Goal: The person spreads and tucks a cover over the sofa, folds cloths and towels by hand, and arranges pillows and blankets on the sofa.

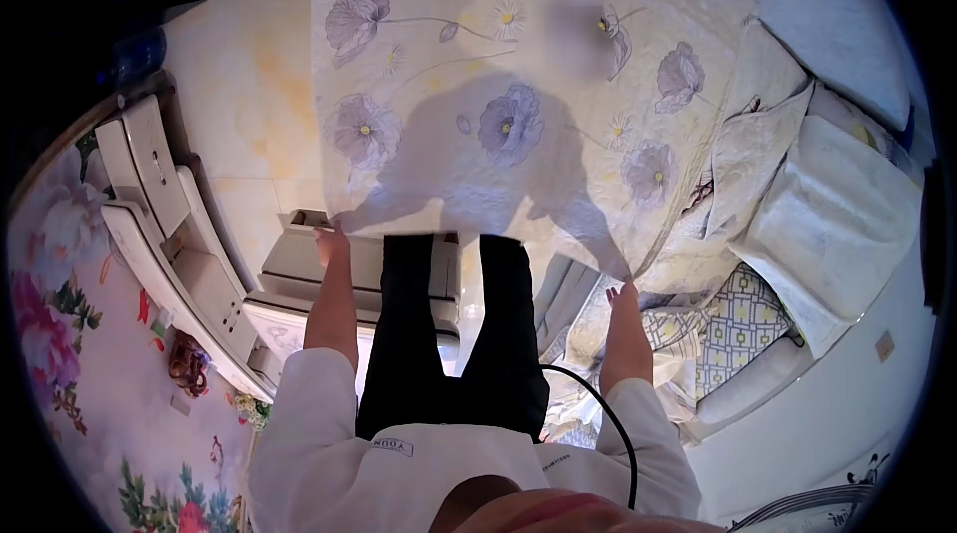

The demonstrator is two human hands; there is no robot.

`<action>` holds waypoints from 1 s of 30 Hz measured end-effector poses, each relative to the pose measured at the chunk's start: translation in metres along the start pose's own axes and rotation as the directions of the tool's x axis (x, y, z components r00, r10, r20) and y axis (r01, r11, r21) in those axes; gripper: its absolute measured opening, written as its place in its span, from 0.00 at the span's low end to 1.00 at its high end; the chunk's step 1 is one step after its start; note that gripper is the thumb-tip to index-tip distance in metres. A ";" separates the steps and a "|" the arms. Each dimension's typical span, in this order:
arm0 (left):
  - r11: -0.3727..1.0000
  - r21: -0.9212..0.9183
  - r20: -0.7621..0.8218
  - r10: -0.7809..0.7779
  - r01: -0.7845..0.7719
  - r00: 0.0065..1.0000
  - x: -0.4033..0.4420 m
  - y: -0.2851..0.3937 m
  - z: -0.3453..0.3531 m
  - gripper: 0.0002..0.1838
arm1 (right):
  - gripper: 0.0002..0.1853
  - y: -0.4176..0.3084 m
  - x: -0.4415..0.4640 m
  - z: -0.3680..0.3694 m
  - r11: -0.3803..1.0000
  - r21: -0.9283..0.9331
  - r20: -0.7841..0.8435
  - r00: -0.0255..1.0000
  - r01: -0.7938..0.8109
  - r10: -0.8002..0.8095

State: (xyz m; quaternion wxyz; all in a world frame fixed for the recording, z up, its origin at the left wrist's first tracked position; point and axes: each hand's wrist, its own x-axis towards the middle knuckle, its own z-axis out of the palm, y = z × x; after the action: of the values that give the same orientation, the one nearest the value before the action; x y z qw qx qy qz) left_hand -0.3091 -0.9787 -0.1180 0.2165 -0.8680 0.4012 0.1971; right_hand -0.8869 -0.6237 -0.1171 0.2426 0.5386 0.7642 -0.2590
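A large cream cloth (439, 154) with grey-purple flowers, like a sheet, spreads out in front of me. My left hand (331, 242) pinches its near left corner. At the near right corner, my right hand (622, 298) grips the edge, with some fingers showing beside it. The cloth's near edge runs between the two hands, just beyond my legs in black trousers (409, 314). My shadow falls across the cloth, and a blurred patch covers part of its upper right.
On the right is a sofa with a pale cover (832, 214) and a patterned cushion (748, 329). A white cabinet with drawers (155, 169) stands at left, near a low table (289, 264). Tiled floor (239, 94) shows on the left. A black cable (618, 423) hangs by my right arm.
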 end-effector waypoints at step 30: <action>0.977 -0.146 0.365 0.199 -0.154 0.910 0.095 0.013 -0.003 0.18 | 0.15 0.013 0.012 0.066 0.548 -0.352 0.163 0.626 0.759 -0.762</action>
State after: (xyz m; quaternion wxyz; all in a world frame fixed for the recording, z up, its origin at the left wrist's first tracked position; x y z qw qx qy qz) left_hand -0.2614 -1.0460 -0.1671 0.2208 -0.7849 0.4169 0.4018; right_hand -0.8719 -0.6548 -0.1756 0.2047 0.0968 0.9574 -0.1793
